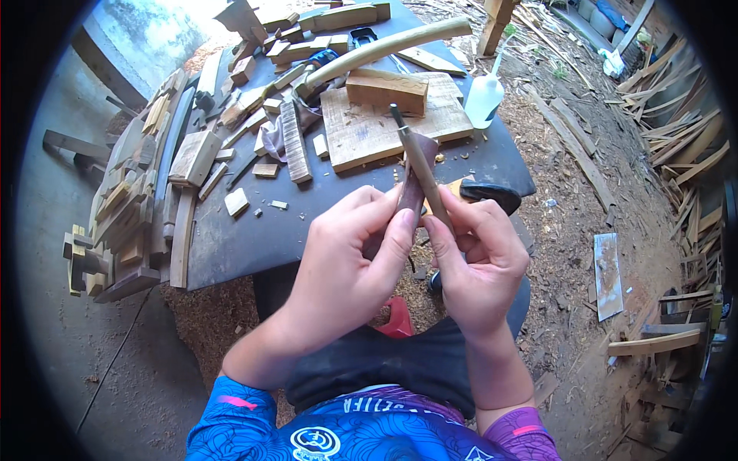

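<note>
Stick is pinched in our right hand, dark tip pointing away from us. Our left hand pinches a dark brown piece that crosses behind the stick; whether the two touch, we can't tell. We hold both up near the table edge. Beyond the grip: board with wood block on it, then curved pole. Right of the board, white bottle; left of the grip, wood scraps.
</note>
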A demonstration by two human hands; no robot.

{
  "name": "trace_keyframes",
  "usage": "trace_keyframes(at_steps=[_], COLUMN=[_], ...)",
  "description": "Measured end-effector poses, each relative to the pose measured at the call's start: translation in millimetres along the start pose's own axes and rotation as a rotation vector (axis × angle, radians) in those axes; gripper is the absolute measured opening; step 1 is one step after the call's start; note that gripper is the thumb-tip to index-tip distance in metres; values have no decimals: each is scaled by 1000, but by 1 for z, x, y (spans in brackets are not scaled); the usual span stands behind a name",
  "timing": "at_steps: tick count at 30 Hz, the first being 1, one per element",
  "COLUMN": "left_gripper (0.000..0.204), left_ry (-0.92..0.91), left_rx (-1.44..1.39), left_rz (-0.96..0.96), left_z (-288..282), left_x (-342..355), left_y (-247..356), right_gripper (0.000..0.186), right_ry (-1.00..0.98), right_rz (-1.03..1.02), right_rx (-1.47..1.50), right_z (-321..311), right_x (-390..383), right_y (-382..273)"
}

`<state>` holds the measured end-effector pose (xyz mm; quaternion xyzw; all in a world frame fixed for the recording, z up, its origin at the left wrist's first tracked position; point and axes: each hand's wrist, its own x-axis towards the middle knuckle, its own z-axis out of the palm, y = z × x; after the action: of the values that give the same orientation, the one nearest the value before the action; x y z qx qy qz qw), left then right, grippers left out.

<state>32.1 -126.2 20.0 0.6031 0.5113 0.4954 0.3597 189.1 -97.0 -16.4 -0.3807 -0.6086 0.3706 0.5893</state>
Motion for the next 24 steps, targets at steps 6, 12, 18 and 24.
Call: trace_keyframes(at_steps=[6, 12, 18, 24], left_gripper=[25, 27, 28, 22], left_ry=[110, 3, 17, 72], left_rx=[-31, 62, 165, 85], left_rz=[29, 65, 141, 23], left_z=[1, 8, 14, 9], left_x=[8, 0, 0, 4], left_y=[-1, -3, -1, -7], right_gripper=[32, 39, 39, 45], right_ry=[41, 75, 77, 4], right_rz=[-400, -522, -613, -663], right_rx=[-514, -599, -694, -722], right_z=[-4, -4, -4, -10], right_x=[-17, -7, -19, -22], right_y=[-5, 0, 6, 13])
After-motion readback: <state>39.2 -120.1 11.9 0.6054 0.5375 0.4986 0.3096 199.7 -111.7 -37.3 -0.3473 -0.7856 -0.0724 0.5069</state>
